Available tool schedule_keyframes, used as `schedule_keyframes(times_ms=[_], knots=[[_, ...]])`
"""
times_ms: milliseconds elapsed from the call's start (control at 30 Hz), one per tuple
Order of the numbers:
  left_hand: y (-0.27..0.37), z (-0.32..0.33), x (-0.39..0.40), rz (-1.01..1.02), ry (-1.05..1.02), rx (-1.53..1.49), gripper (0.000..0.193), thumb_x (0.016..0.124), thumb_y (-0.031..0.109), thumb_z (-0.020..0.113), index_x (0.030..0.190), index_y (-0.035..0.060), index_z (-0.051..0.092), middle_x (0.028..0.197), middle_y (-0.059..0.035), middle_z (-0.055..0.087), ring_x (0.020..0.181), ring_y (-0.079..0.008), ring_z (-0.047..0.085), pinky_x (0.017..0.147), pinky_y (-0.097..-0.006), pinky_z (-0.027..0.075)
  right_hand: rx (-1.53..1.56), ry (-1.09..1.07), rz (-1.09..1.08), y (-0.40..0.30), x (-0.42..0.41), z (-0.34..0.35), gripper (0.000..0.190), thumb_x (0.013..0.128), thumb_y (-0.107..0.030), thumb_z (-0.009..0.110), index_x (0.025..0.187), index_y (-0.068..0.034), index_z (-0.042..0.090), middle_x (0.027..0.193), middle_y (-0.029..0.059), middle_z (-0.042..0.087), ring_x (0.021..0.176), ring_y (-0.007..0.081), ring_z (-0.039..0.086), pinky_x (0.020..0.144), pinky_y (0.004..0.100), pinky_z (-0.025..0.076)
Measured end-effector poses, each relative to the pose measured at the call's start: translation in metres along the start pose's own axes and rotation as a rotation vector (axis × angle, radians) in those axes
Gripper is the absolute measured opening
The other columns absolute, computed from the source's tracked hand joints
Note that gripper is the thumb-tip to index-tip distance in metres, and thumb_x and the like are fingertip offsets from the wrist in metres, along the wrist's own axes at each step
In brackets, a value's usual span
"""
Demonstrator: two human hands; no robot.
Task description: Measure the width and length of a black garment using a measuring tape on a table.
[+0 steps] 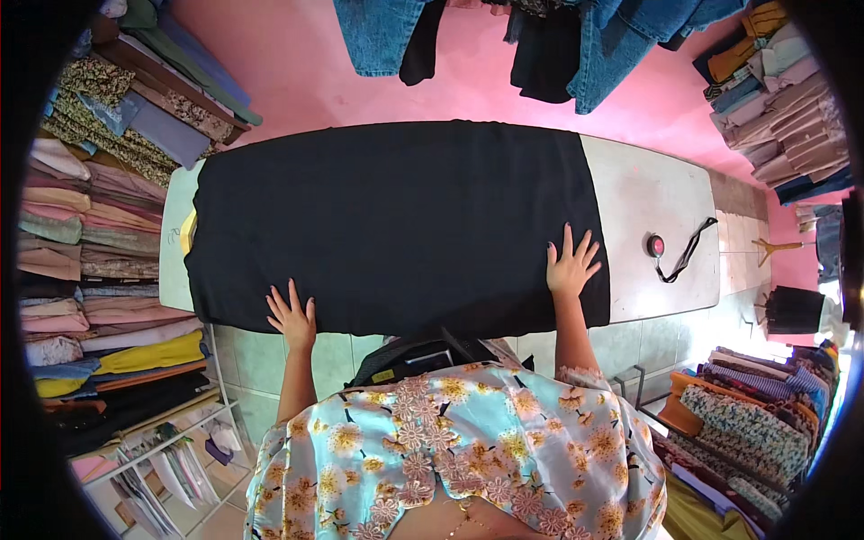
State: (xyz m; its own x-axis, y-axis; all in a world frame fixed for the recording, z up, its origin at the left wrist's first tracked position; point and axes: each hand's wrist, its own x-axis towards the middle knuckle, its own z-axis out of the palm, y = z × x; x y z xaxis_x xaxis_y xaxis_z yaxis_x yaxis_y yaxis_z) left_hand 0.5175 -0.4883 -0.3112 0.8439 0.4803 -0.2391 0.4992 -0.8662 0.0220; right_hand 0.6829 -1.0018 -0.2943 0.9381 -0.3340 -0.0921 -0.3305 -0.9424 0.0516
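A large black cloth (pixel 398 223) is spread over most of a white table (pixel 648 182), its near edge lying along the table's front. My left hand (pixel 292 320) rests with fingers apart on the cloth's near left part. Toward the right edge of the cloth, my right hand (pixel 570 263) lies palm down, fingers spread. Neither hand holds anything. A round black and red tape measure (pixel 655 246) with a black strap (pixel 687 253) sits on the bare right end of the table. Something yellow (pixel 187 233) shows at the cloth's left edge.
Stacked folded fabrics (pixel 121 250) fill shelves on the left. Denim garments (pixel 385 40) hang from above, before a pink wall. More garments hang at the upper right (pixel 790 115) and on a rack (pixel 749 418) at the lower right. A black bag (pixel 398 364) is between me and the table.
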Motion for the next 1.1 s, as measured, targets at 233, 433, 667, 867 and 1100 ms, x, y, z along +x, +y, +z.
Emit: schedule_keyframes(times_ms=[233, 433, 667, 867, 1100], knots=[[0.013, -0.001, 0.04, 0.075, -0.043, -0.111, 0.065, 0.09, 0.041, 0.055, 0.146, 0.0283, 0.026, 0.152, -0.0203, 0.014, 0.139, -0.0425, 0.014, 0.104, -0.0631, 0.02, 0.031, 0.007, -0.087, -0.014, 0.051, 0.014, 0.057, 0.088, -0.05, 0.051, 0.14, -0.031, 0.038, 0.149, 0.018, 0.024, 0.136, 0.0435, 0.022, 0.103, 0.067, 0.02], [-0.026, -0.004, -0.021, 0.2, 0.067, -0.295, 0.061, 0.086, 0.028, 0.062, 0.142, 0.0187, 0.037, 0.15, -0.0215, 0.02, 0.136, -0.0435, 0.02, 0.108, -0.053, 0.022, -0.085, 0.497, -0.179, 0.056, 0.076, 0.028, 0.051, 0.087, -0.043, 0.055, 0.133, -0.023, 0.049, 0.131, 0.0164, 0.05, 0.132, 0.0393, 0.032, 0.1, 0.0656, 0.025], [-0.096, -0.005, -0.037, -0.116, 0.149, -0.297, 0.053, 0.088, 0.022, 0.06, 0.138, 0.0195, 0.042, 0.145, -0.0209, 0.031, 0.132, -0.0418, 0.029, 0.108, -0.0473, 0.027, 0.076, 0.212, 0.039, 0.218, 0.139, 0.041, 0.041, 0.086, -0.023, 0.058, 0.124, -0.011, 0.053, 0.118, 0.0165, 0.058, 0.109, 0.0332, 0.055, 0.086, 0.0447, 0.047], [-0.145, -0.006, -0.037, -0.365, 0.276, -0.34, 0.049, 0.089, 0.021, 0.058, 0.136, 0.0176, 0.044, 0.143, -0.022, 0.033, 0.133, -0.0414, 0.029, 0.109, -0.0467, 0.026, 0.299, 0.158, 0.233, 0.137, 0.128, 0.017, 0.034, 0.09, -0.023, 0.053, 0.124, -0.018, 0.057, 0.116, 0.017, 0.061, 0.104, 0.0323, 0.059, 0.084, 0.0438, 0.048], [-0.179, 0.011, 0.027, -0.314, 0.369, -0.376, 0.048, 0.088, 0.017, 0.058, 0.134, 0.0165, 0.045, 0.143, -0.0213, 0.034, 0.131, -0.0409, 0.031, 0.108, -0.0468, 0.027, 0.754, 0.309, -0.37, -0.054, 0.034, -0.01, 0.032, 0.086, 0.0, 0.046, 0.116, 0.001, 0.058, 0.111, 0.0175, 0.061, 0.097, 0.0299, 0.058, 0.087, 0.0369, 0.045]])
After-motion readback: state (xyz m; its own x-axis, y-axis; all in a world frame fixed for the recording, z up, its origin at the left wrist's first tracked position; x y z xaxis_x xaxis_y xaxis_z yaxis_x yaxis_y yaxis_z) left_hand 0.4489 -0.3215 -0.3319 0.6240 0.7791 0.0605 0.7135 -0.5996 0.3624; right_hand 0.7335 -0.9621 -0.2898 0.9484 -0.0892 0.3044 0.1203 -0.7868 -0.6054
